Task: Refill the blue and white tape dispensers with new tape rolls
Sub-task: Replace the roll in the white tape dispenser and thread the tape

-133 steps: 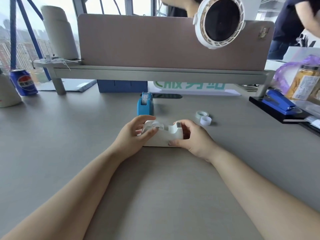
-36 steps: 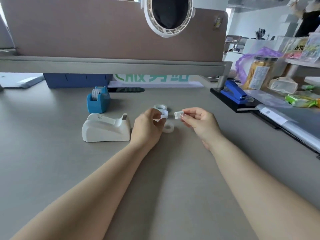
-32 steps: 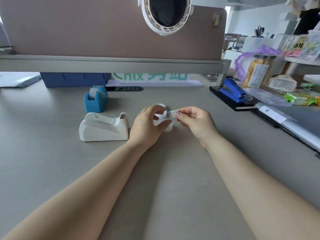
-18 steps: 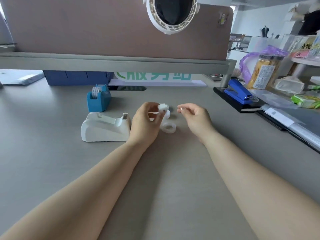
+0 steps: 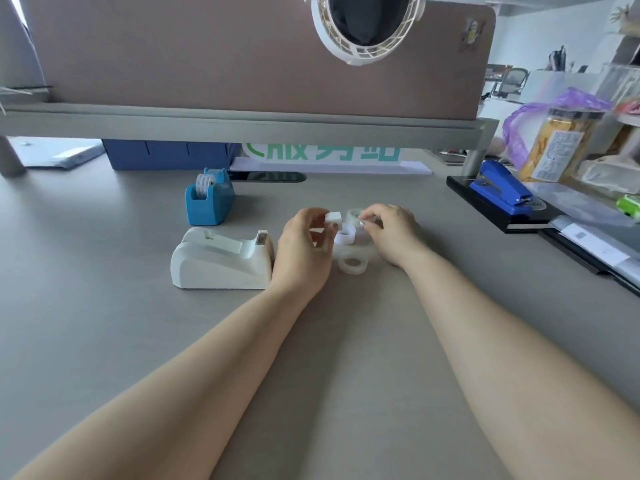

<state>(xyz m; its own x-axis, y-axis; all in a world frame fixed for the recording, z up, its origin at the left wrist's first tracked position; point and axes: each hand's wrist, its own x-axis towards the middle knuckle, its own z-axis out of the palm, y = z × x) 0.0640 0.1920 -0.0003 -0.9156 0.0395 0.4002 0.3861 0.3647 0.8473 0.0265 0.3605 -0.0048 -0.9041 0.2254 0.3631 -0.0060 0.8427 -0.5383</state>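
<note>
White core [image 5: 334, 217] pinched by left hand [image 5: 304, 247] above desk [image 5: 104, 323]. Right hand [image 5: 393, 233] curled at far tape roll [image 5: 354, 213]; whether it grips cannot be told. Near tape roll [image 5: 352, 265] laid flat between hands. White dispenser [image 5: 221, 261] set just left of left hand; blue dispenser [image 5: 209, 200] behind it, roll seated inside.

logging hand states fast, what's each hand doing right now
left hand: pinching a small white core.
right hand: fingers curled at a tape roll; whether it grips cannot be told.
</note>
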